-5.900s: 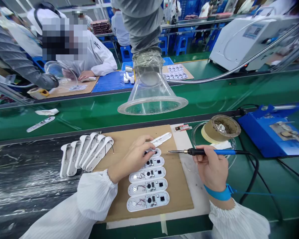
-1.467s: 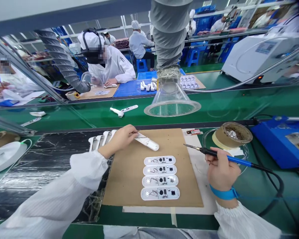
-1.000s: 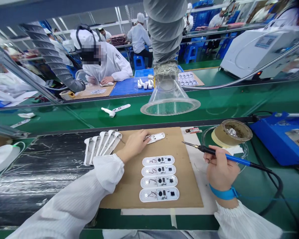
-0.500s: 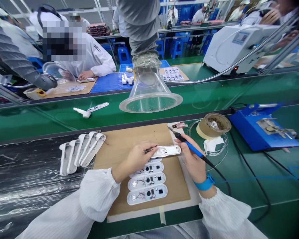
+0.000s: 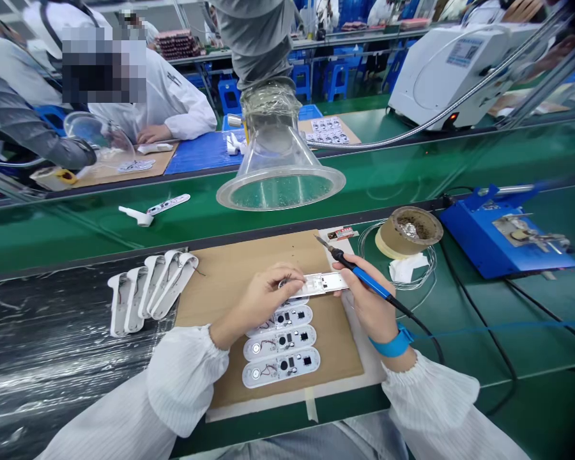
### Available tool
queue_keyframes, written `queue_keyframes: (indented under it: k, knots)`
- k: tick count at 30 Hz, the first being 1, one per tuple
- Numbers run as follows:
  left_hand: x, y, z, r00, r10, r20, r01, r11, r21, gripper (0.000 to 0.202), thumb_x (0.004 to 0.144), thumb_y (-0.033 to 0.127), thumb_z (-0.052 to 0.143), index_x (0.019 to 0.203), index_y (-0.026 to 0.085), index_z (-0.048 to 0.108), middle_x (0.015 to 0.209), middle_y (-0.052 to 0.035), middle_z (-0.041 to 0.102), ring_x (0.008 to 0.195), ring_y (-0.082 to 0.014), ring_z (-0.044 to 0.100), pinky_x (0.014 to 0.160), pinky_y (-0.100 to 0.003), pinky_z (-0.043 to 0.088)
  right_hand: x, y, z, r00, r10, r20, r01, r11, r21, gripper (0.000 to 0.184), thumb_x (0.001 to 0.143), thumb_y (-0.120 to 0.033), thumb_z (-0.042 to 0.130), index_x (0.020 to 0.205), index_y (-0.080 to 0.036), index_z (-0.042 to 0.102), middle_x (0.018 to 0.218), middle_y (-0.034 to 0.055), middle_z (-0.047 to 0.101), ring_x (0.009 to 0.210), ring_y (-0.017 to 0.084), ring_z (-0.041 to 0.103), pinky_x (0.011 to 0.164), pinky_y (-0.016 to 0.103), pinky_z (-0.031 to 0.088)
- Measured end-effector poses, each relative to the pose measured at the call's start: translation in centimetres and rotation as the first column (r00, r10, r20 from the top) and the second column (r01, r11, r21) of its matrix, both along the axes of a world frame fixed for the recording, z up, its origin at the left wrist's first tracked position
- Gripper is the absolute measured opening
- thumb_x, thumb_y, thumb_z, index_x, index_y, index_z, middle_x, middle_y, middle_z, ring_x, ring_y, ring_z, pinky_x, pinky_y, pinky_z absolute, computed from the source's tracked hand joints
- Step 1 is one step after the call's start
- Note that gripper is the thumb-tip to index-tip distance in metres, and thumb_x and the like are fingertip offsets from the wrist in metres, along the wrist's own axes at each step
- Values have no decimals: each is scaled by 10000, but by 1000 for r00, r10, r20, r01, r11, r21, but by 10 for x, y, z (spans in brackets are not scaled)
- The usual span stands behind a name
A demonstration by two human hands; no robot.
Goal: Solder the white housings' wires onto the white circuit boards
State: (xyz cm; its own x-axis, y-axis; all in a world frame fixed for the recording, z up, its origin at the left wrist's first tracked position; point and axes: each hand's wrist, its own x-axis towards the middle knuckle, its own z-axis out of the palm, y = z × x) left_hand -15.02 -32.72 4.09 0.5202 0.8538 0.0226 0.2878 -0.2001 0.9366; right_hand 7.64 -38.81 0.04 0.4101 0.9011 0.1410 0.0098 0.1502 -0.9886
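On the green counter (image 5: 546, 396), brown cardboard (image 5: 230, 275) is laid. Over its right edge, a white casing (image 5: 322, 283) is pinched by the left hand (image 5: 261, 296) and steadied by the right hand (image 5: 374, 306), in which a soldering iron (image 5: 371, 282) is gripped. Circuit panels (image 5: 282, 367) are lined up toward the lower edge
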Motion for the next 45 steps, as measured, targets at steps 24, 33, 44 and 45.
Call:
queue_keyframes:
  k: [24, 33, 44, 45]
  knots:
    - [-9, -2, 9, 976, 129, -175, -148, 984, -100, 244, 1056, 386, 605, 880, 222, 643, 1262, -87, 635, 1085, -221, 659, 890, -352, 589, 20, -12, 3, 988, -126, -92, 142, 968, 206, 326, 1061, -480, 669, 1265, -248, 776, 965, 61, 806, 881, 241, 769, 849, 457, 621]
    - [5, -28, -26, 948, 104, -302, 36, 904, 426, 162, 1047, 97, 544, 960, 197, 636, 1578, -150, 429, 1145, -251, 671, 965, -493, 638, 21, -38, -6, 989, -130, 74, 121, 986, 117, 173, 1031, -320, 698, 981, -228, 835, 760, 20, 735, 633, 170, 693, 596, 306, 555]
    - [6, -22, -29, 936, 112, -333, 118, 793, 598, 156, 1022, 40, 578, 985, 191, 593, 1572, -176, 475, 1462, -349, 564, 1111, -542, 615, 14, -34, 8, 979, -73, 191, 61, 996, 67, 140, 985, -215, 691, 946, -222, 826, 610, -22, 688, 556, 155, 690, 531, 252, 578]
    - [6, -22, -29, 936, 109, -335, 123, 790, 600, 151, 1025, 45, 578, 986, 191, 592, 1567, -176, 477, 1463, -350, 562, 1110, -541, 615, 13, -33, 10, 979, -69, 193, 58, 996, 64, 141, 977, -205, 690, 939, -223, 825, 613, -24, 692, 550, 151, 690, 523, 243, 575]
